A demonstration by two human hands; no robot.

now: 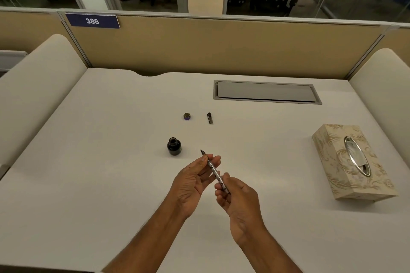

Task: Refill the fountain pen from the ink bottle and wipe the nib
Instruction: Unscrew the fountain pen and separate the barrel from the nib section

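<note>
Over the desk (pixel 106 175), left hand (pixel 191 184) and right hand (pixel 240 197) each pinch the fountain pen (pixel 213 170).

The ink bottle (pixel 174 146) stands near the middle of the counter (pixel 99 162). Behind it lies the bottle lid (pixel 187 116), with the pen cap (pixel 210 118) just to the right of the lid. A flap (pixel 266 92) sits in the counter near the back edge, toward the right. The tissue box (pixel 352 162) lies by the right edge. In front of the bottle and a bit to the right, the pen (pixel 214 170) is up over the counter, between the left hand (pixel 190 184) and the right hand (pixel 239 197).
</note>
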